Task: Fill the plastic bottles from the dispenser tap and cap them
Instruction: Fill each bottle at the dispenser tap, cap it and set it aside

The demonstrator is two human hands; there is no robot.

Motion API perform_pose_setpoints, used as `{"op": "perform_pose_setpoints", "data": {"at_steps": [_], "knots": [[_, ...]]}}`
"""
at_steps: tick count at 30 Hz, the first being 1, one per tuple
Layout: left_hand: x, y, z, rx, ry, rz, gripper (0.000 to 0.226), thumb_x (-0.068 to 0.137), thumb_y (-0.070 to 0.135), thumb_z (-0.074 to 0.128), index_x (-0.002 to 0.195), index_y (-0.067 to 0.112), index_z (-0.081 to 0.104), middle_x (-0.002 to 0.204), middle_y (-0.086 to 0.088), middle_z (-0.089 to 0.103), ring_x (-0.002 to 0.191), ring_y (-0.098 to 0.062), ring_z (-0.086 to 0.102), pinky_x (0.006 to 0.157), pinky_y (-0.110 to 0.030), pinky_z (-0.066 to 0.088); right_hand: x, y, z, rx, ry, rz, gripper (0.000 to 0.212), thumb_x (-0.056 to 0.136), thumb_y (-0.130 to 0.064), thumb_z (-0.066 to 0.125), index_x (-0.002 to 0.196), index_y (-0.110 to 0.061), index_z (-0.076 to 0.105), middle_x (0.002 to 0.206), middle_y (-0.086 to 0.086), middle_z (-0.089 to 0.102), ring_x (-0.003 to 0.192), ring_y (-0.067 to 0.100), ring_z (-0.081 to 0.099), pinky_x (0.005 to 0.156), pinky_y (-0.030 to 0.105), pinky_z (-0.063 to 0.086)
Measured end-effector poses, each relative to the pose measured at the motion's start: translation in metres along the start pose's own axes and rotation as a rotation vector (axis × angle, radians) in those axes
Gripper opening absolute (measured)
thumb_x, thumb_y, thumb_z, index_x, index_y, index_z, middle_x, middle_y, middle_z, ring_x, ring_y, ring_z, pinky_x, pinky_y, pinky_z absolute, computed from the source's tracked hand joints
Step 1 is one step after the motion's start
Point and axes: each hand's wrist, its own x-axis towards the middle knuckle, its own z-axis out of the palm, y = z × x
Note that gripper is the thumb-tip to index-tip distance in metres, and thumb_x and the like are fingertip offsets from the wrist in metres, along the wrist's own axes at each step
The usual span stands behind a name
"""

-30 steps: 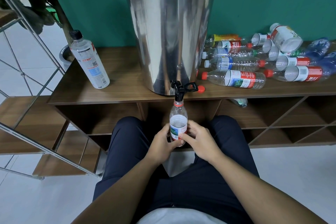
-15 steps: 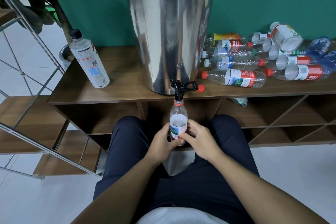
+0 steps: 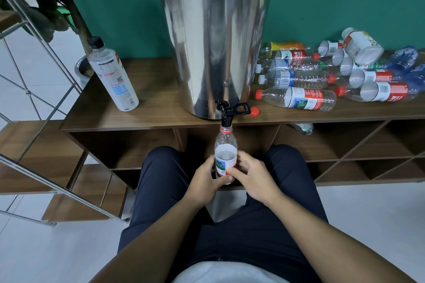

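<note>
A small clear plastic bottle (image 3: 225,151) with a red neck ring stands upright directly under the black tap (image 3: 226,112) of the steel dispenser (image 3: 215,48). Its mouth sits at the tap's spout, and water reaches about its shoulder. My left hand (image 3: 204,181) grips its lower body from the left. My right hand (image 3: 251,177) grips it from the right, thumb across the label. A loose red cap (image 3: 254,111) lies on the wooden shelf top (image 3: 156,108) just right of the tap.
A tall capped bottle (image 3: 112,76) stands on the shelf's left part. A heap of several empty bottles (image 3: 322,80) lies on the right. A metal rack (image 3: 34,89) stands to the left. Open cubbies sit below the shelf top, my knees in front of them.
Both hands stay on the bottle under the tap. The water level inside looks slightly higher.
</note>
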Motion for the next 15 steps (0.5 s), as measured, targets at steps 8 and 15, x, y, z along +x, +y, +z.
{"op": "perform_pose_setpoints", "data": {"at_steps": [8, 15], "knots": [[-0.0006, 0.0018, -0.0001, -0.006, -0.006, 0.004, 0.058, 0.091, 0.014, 0.092, 0.142, 0.028, 0.067, 0.131, 0.009, 0.079, 0.127, -0.013, 0.073, 0.113, -0.048, 0.057, 0.0003, 0.0001, 0.0003, 0.002, -0.007, 0.010, 0.048, 0.101, -0.022, 0.079, 0.147, -0.031, 0.067, 0.134, -0.011, 0.079, 0.131, 0.011, 0.072, 0.115, 0.049, 0.056], [-0.0016, 0.0024, 0.0003, -0.023, -0.009, -0.008, 0.056, 0.092, 0.012, 0.091, 0.141, 0.026, 0.067, 0.128, 0.009, 0.080, 0.125, -0.011, 0.073, 0.112, -0.045, 0.058, -0.0001, -0.0007, 0.0001, 0.011, -0.009, 0.009, 0.048, 0.101, -0.020, 0.078, 0.147, -0.029, 0.067, 0.133, -0.011, 0.079, 0.130, 0.010, 0.072, 0.114, 0.049, 0.057]]}}
